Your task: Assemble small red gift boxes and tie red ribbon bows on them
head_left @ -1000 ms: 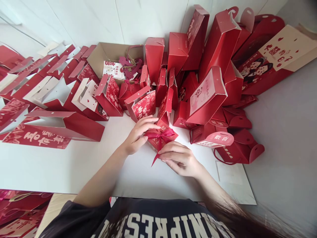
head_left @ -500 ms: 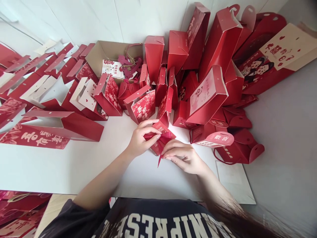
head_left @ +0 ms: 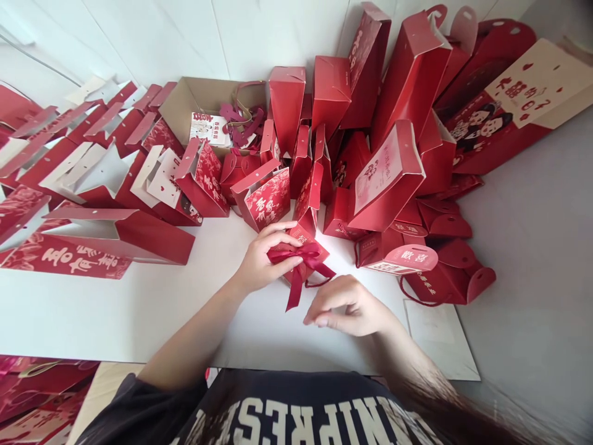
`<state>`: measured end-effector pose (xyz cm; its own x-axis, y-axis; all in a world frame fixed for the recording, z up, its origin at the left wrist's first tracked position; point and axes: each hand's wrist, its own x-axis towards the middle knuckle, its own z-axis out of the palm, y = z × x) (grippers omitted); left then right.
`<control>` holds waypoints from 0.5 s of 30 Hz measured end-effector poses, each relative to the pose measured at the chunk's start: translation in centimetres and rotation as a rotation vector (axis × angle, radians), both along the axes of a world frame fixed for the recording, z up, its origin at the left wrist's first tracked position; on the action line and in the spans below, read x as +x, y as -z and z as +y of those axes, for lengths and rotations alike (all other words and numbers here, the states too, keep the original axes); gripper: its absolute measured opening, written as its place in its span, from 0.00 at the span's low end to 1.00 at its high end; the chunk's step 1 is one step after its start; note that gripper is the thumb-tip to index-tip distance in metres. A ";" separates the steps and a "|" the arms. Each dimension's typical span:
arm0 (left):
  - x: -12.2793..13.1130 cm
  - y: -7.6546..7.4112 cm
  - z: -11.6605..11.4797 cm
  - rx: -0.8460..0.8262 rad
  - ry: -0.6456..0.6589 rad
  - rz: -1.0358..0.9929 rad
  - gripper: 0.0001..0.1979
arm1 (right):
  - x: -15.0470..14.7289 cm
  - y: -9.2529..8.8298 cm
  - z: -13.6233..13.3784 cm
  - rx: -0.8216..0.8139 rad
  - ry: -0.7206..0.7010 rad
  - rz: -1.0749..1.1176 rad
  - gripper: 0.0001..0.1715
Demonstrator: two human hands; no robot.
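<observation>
A small red gift box (head_left: 302,235) lies on the table in front of me, with a dark red ribbon bow (head_left: 311,252) tied across it. My left hand (head_left: 266,256) pinches the bow between thumb and fingers, the other fingers lying over the box's left side. One ribbon tail hangs toward me, and another points right. My right hand (head_left: 349,306) is in the air just below and right of the box. Its fingers are curled toward the thumb, and nothing shows between them. A thin dark red cord loops out beside the ribbon tails.
Red gift bags (head_left: 266,198) stand close behind the box. More open boxes (head_left: 120,235) crowd the left, and handled boxes (head_left: 445,272) sit at right. A cardboard box (head_left: 185,102) at the back holds ribbons (head_left: 241,123) and a card. The white table edge (head_left: 115,358) runs near me.
My right hand has let go of the ribbon and drawn back a little toward me. The ribbon tails now hang loose and spread apart. My left hand keeps its place on the bow.
</observation>
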<state>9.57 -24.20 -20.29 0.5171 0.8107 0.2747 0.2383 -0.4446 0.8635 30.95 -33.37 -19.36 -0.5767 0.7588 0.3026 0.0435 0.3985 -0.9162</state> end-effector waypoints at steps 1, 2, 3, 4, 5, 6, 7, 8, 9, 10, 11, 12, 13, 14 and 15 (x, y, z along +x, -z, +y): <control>-0.3 -0.3 0.2 -0.005 0.047 0.015 0.18 | 0.1 0.1 0.1 -0.031 0.114 0.036 0.08; -0.5 -0.5 0.3 -0.008 0.087 0.031 0.23 | 0.2 0.3 0.3 -0.039 0.275 0.068 0.08; -0.7 -0.8 0.3 -0.007 0.112 0.049 0.26 | 0.2 0.6 0.5 -0.024 0.454 0.087 0.08; -0.8 -1.0 0.3 -0.006 0.122 0.064 0.28 | 0.2 0.9 0.8 0.005 0.611 0.086 0.08; -0.8 -1.1 0.2 -0.008 0.117 0.072 0.27 | 0.1 1.2 1.2 0.036 0.721 0.069 0.08; -0.7 -1.2 0.0 -0.011 0.100 0.070 0.24 | 0.0 1.6 1.5 0.051 0.770 0.045 0.09; -0.6 -1.2 -0.2 -0.016 0.073 0.063 0.20 | -0.1 1.9 1.8 0.039 0.769 0.028 0.10; -0.3 -1.1 -0.5 -0.018 0.039 0.053 0.16 | -0.3 2.3 2.0 0.008 0.739 0.019 0.12; -0.1 -1.1 -0.6 -0.016 0.007 0.046 0.12 | -0.4 2.5 2.2 -0.038 0.702 0.020 0.13; 0.0 -1.0 -0.8 -0.008 -0.015 0.048 0.10 | -0.5 2.7 2.3 -0.085 0.674 0.028 0.14; 0.2 -0.9 -0.9 0.004 -0.023 0.059 0.10 | -0.5 2.8 2.3 -0.125 0.662 0.037 0.14; 0.2 -0.9 -0.8 0.017 -0.015 0.074 0.10 | -0.6 2.9 2.2 -0.149 0.661 0.042 0.14; 0.2 -0.9 -0.8 0.029 0.007 0.087 0.11 | -0.6 2.9 2.2 -0.156 0.664 0.041 0.13; 0.1 -0.9 -0.6 0.036 0.036 0.096 0.11 | -0.6 2.8 2.1 -0.154 0.665 0.037 0.13; -0.1 -0.9 -0.5 0.038 0.063 0.098 0.11 | -0.6 2.7 2.1 -0.152 0.662 0.030 0.14</control>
<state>9.51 -24.70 -19.39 0.5927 0.7654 0.2507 0.2908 -0.4936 0.8196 30.37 -31.30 -22.11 0.0309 0.9843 0.1738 0.2076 0.1637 -0.9644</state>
